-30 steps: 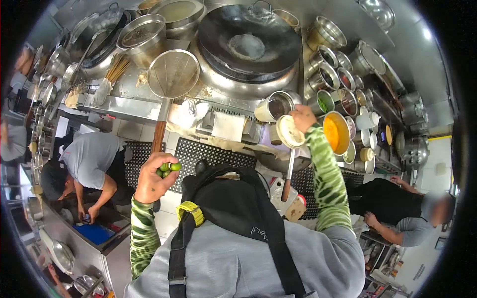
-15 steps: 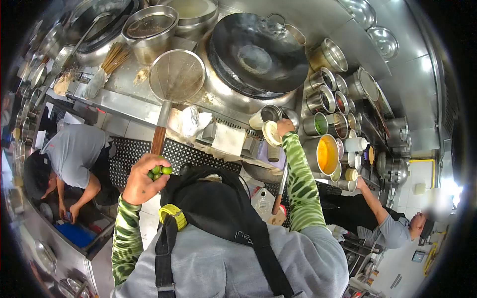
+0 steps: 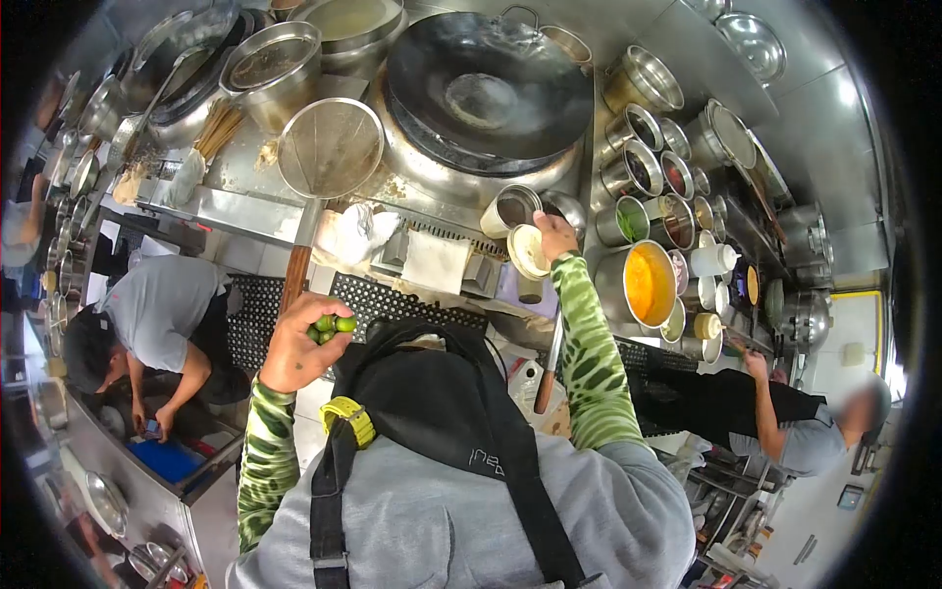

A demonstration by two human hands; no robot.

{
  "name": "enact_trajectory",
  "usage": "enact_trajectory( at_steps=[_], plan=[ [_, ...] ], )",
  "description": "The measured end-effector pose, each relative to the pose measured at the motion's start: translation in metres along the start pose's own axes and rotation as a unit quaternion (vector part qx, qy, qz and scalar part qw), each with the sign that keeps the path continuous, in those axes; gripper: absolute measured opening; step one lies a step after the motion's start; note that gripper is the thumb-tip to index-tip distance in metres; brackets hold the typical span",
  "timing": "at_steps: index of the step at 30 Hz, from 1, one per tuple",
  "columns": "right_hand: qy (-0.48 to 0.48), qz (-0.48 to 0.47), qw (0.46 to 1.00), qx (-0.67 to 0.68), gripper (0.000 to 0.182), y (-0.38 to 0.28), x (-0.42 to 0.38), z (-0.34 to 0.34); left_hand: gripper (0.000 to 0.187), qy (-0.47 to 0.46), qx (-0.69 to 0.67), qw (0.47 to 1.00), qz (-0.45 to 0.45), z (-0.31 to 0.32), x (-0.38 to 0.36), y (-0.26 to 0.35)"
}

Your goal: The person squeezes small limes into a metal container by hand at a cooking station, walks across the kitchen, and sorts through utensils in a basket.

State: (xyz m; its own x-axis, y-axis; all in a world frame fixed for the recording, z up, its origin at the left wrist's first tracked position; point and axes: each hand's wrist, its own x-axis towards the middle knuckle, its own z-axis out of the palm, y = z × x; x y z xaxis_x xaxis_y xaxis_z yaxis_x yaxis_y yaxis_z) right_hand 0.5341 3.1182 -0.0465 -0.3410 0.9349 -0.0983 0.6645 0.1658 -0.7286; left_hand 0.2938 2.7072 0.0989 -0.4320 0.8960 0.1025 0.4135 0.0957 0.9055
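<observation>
Our left hand (image 3: 302,346) clasps small green fruits (image 3: 345,324) by the wooden handle (image 3: 294,277) of a strainer (image 3: 331,147); our right hand (image 3: 556,236) grasps a cream-coloured tub (image 3: 529,249), and whether also the ladle (image 3: 546,391), we cannot tell. Both loads, we judge, need steadiness.

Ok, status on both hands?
Left hand holding small round green fruits. Right hand gripping round cream-coloured container. Possible obstruction: wooden-handled wire-mesh strainer beyond left hand.

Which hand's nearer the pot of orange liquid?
Right: the right hand is a little left of the orange liquid; the left hand sits much farther left.
</observation>
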Motion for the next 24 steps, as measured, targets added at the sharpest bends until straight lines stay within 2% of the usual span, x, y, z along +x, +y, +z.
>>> enact_trajectory(
  at_steps=[2,4,5,6,7,9,11,15,16,19,20,23,24],
  plan=[
    [0.015,-0.009,0.999,0.051,0.05,-0.005,-0.015,-0.015,0.027,0.011,0.026,0.999,0.031,0.005,0.0,0.003],
    [0.02,-0.016,0.993,0.115,0.052,-0.029,-0.044,-0.025,0.028,0.014,-0.126,0.984,-0.125,0.008,-0.001,0.011],
    [-0.003,-0.042,0.988,0.148,0.051,-0.046,-0.063,-0.022,0.028,0.017,-0.199,0.958,-0.206,0.009,-0.005,0.016],
    [-0.043,-0.066,0.986,0.145,0.051,-0.052,-0.073,-0.009,0.029,0.058,-0.263,0.945,-0.188,0.018,-0.004,0.009],
    [-0.082,-0.09,0.982,0.142,0.052,-0.06,-0.083,0.006,0.029,0.086,-0.31,0.921,-0.218,0.023,-0.003,0.006],
    [-0.145,-0.097,0.983,0.055,0.052,-0.103,-0.108,0.028,0.025,0.103,-0.434,0.866,-0.225,0.033,0.003,-0.003],
    [-0.167,-0.121,0.977,-0.051,0.052,-0.106,-0.104,0.067,0.023,0.104,-0.504,0.82,-0.251,0.045,0.005,-0.012],
    [-0.085,-0.197,0.962,-0.17,0.045,-0.076,-0.086,0.135,0.028,0.069,-0.607,0.741,-0.28,0.062,0.008,-0.036],
    [-0.14,-0.164,0.962,-0.168,0.053,-0.072,-0.083,0.138,0.028,0.061,-0.623,0.73,-0.273,0.064,0.009,-0.038],
    [-0.159,-0.2,0.951,-0.174,0.054,-0.076,-0.085,0.123,0.029,0.08,-0.637,0.716,-0.274,0.08,0.015,-0.032],
    [-0.151,-0.2,0.95,-0.188,0.045,-0.08,-0.086,0.122,0.029,0.073,-0.638,0.718,-0.27,0.081,0.015,-0.031],
    [-0.002,-0.371,0.92,-0.129,0.029,-0.107,-0.11,0.103,0.028,0.069,-0.635,0.725,-0.257,0.073,0.015,-0.027],
    [-0.075,-0.342,0.936,-0.029,0.025,-0.139,-0.136,0.081,0.028,0.065,-0.631,0.73,-0.254,0.071,0.014,-0.03]
  ],
)
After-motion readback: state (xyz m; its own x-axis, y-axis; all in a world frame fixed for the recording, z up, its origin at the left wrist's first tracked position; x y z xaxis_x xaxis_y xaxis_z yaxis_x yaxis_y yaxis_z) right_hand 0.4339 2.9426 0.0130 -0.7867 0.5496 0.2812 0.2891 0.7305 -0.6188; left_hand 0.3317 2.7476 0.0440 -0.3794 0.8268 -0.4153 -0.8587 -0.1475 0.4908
